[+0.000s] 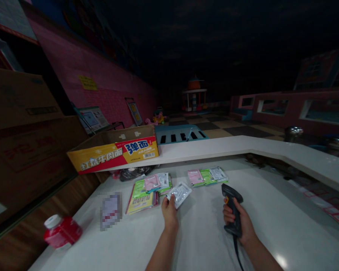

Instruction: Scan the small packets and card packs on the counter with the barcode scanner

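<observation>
Left hand [170, 215] is pinching a packet [181, 192] in its fingers, right hand [245, 222] is gripping a scanner [235, 216] in its own, and sachets [206, 176] are lying on the bench [197, 233].

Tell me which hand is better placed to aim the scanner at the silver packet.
Probably the right hand: it holds the black scanner by the handle. The left hand holds the silver packet, so it seems better suited to presenting that.
</observation>
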Tool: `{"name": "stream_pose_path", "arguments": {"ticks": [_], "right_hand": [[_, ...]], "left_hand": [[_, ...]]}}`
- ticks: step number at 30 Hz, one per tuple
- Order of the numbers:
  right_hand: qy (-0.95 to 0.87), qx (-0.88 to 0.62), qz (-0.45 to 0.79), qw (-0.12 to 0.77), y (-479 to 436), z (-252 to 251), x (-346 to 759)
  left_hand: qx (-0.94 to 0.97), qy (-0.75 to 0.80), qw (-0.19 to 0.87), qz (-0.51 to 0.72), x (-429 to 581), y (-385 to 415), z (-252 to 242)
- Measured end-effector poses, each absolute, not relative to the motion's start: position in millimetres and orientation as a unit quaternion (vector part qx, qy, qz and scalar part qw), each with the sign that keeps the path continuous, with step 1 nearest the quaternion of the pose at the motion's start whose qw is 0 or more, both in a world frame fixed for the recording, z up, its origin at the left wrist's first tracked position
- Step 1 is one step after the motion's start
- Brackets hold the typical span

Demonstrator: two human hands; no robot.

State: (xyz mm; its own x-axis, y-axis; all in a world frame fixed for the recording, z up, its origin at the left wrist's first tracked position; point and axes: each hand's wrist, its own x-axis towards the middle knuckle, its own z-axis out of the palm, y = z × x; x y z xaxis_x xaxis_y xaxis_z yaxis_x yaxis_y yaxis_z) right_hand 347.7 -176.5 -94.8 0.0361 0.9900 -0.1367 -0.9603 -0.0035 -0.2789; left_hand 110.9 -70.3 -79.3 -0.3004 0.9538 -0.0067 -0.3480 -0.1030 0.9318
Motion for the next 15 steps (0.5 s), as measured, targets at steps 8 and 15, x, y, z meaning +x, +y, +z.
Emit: {"name": "stream_pose_path", "arguments": {"ticks": [8,15], "right_hand": [[-0.036,-0.138,0.700,0.700,-172.2,-99.0,349.0],[-0.035,-0.155,0.707,0.689,-169.4,-97.3,349.0]], "left_hand": [[0.267,0.415,0.669,0.556,177.7,-45.4,-34.9],[0.321,0.442,0.684,0.484,233.1,-7.4,-34.7]]}}
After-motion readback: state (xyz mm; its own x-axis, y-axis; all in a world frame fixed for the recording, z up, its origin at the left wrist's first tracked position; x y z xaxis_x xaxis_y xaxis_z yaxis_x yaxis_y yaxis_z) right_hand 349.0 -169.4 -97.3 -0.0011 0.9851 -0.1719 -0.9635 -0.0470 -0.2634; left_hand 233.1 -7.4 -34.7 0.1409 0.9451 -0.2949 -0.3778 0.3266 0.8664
